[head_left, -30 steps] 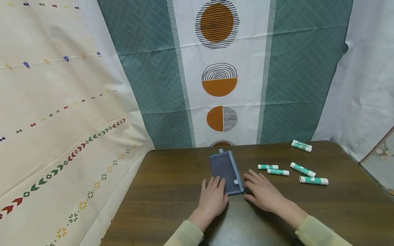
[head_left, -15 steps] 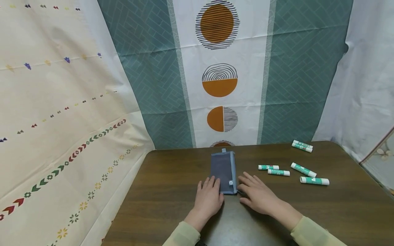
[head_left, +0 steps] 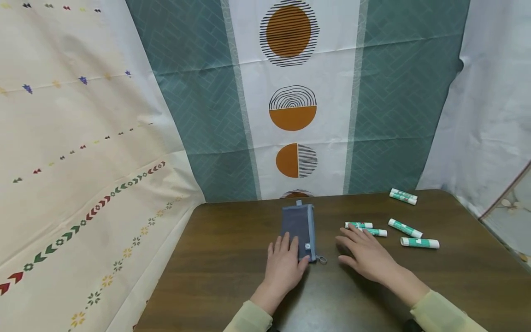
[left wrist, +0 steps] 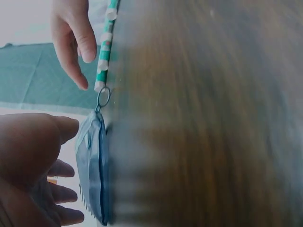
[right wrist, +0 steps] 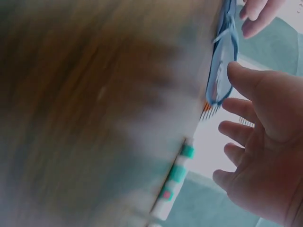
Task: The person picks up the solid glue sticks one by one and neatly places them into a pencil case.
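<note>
A flat blue zip pouch (head_left: 297,221) lies on the table, its zipper edge along the right side and a metal ring (head_left: 321,260) at its lower right corner. My left hand (head_left: 284,267) is at the lower left of the pouch, straight fingers overlapping it in the head view; firm contact cannot be told. To the right of the pouch, my right hand (head_left: 369,256) hovers with spread fingers and holds nothing. Its fingertips partly cover a white-and-green stick (head_left: 378,232), which looks like a glue stick. The pouch (right wrist: 222,71) also shows past the right thumb in the right wrist view.
Several more similar sticks lie to the right: one (head_left: 359,225) behind the fingertips, one slanted (head_left: 404,228), one nearer (head_left: 420,243), and a pair (head_left: 403,196) near the back edge. Patterned cloth (head_left: 290,92) hangs behind the brown table (head_left: 215,258).
The pouch has turned from slanted to nearly straight. My right hand has left its lower right corner and moved right towards the sticks, baring the ring. My left hand stays beside the pouch.
</note>
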Demonstrator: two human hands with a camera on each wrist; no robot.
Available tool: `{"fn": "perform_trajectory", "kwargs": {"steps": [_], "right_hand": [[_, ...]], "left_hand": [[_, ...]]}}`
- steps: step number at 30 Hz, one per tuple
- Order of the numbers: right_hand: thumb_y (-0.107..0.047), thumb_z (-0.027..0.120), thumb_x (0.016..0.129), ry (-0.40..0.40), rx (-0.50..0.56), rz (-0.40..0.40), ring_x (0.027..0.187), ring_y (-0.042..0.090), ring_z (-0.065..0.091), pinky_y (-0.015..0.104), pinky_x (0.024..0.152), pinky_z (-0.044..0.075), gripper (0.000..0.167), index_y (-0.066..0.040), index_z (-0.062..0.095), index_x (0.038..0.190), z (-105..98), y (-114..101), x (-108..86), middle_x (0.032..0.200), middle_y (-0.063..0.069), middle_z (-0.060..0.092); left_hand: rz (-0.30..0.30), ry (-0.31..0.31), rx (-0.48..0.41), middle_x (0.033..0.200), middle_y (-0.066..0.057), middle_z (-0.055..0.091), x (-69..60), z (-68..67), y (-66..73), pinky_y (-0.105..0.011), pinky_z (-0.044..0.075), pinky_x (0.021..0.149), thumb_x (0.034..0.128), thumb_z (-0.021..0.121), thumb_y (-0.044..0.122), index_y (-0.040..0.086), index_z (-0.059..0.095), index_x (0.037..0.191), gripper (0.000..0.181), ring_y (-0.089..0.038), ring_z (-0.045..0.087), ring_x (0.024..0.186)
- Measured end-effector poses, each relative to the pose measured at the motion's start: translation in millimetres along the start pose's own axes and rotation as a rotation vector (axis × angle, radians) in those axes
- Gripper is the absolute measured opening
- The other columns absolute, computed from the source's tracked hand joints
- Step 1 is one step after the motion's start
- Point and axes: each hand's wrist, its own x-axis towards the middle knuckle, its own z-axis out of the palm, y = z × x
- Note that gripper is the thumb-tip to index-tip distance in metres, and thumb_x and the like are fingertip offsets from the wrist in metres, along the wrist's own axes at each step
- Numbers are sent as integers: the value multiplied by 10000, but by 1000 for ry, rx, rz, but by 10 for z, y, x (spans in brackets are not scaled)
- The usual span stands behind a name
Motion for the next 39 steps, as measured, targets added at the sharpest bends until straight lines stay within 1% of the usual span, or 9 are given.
{"fn": "perform_trajectory", "kwargs": {"steps": [7,12,17,25,32,39], "right_hand": [[-358,822,1006,25,-41,70,1539,518,425,733,1220,300,664,-9,621,1534,-66,246,-93,1588,265,568],[-372,818,1008,31,-79,99,1525,538,428,761,1199,304,682,19,614,1528,-99,415,-149,1586,276,564],[-379,807,1017,21,-89,141,1527,553,411,765,1198,298,722,34,571,1560,-99,561,-191,1593,298,545],[-394,791,1027,2,-83,199,1522,575,396,792,1187,280,750,46,537,1579,-116,709,-230,1592,332,521],[-387,802,1021,0,-124,218,1504,573,422,788,1183,296,733,58,562,1552,-139,782,-263,1562,338,547],[-360,793,1028,-25,-125,242,1512,575,411,780,1194,283,697,82,580,1523,-118,859,-277,1575,350,529]], "left_hand": [[-8,41,-17,1709,-238,426,59,64,112,-705,326,1230,1087,677,496,63,546,1618,698,-478,385,1581],[-15,48,-18,1706,-242,430,106,110,196,-717,329,1222,1087,664,519,66,546,1619,709,-481,387,1580],[-40,49,-18,1696,-252,440,139,147,250,-718,343,1212,1079,671,531,68,556,1613,716,-488,392,1575],[-76,29,-9,1698,-251,439,158,166,277,-716,354,1209,1069,682,533,70,558,1612,724,-488,387,1578],[-75,37,-5,1686,-261,450,174,172,284,-717,371,1195,1065,681,543,63,569,1603,729,-503,402,1564],[-91,27,-7,1692,-266,439,202,176,279,-723,366,1194,1049,700,545,60,561,1606,751,-501,387,1573]]}}
